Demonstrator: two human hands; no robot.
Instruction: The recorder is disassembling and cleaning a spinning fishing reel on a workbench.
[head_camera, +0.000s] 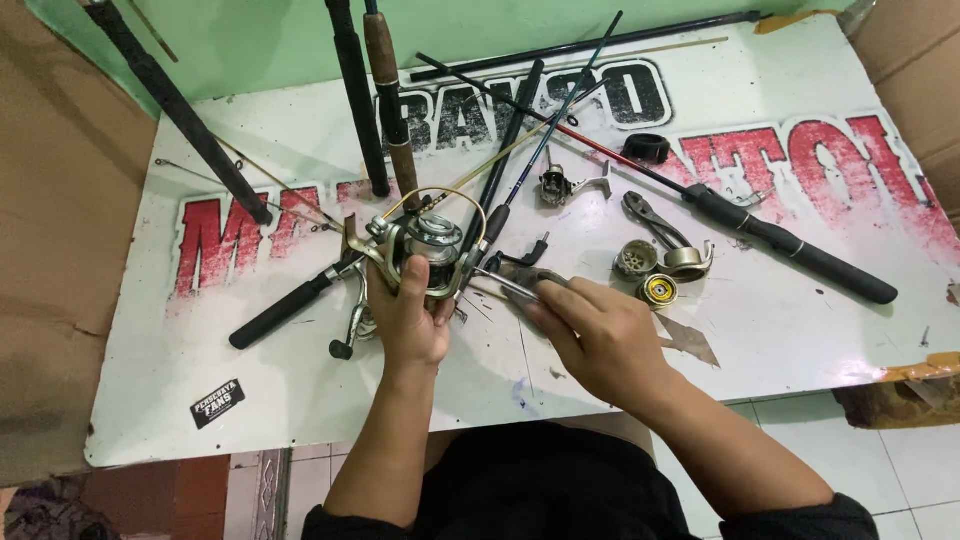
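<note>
Spinning reel (428, 248): silver-grey metal body, ribbed spool facing up toward the camera, thin gold bail wire arched over the top. Held upright off the white printed board, above its near-centre, gripped from below. Its handle side points left, with a dark knob hanging low near the board. Thin metal tool (510, 285): slim, silvery, lying almost horizontal, tip touching the reel's right side just beneath the spool. Rear end is hidden, so its full shape can't be made out.
</note>
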